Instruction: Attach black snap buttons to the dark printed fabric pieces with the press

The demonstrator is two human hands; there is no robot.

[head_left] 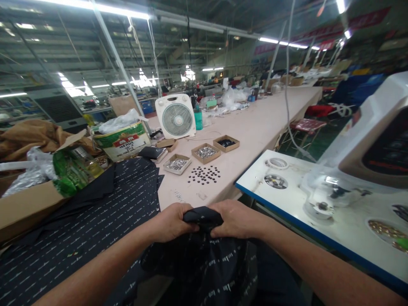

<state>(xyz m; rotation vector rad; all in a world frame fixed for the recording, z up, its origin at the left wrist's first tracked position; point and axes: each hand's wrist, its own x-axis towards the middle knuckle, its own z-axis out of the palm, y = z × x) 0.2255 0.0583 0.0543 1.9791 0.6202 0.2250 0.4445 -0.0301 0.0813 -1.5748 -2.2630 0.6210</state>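
While small black discs (204,174) lie near a cardboard tray (211,159), person's left hand (172,222) and right hand (236,219) both pinch folded dark cloth (204,215)

The right edge crops the white machine (355,142) at three o'clock; the bottom edge, the dark cloth (223,267) at six; the red banner (366,24) at two blurs illegibly.

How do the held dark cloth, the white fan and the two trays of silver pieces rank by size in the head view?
1. Held dark cloth
2. White fan
3. Left tray and right tray: too alike to rank
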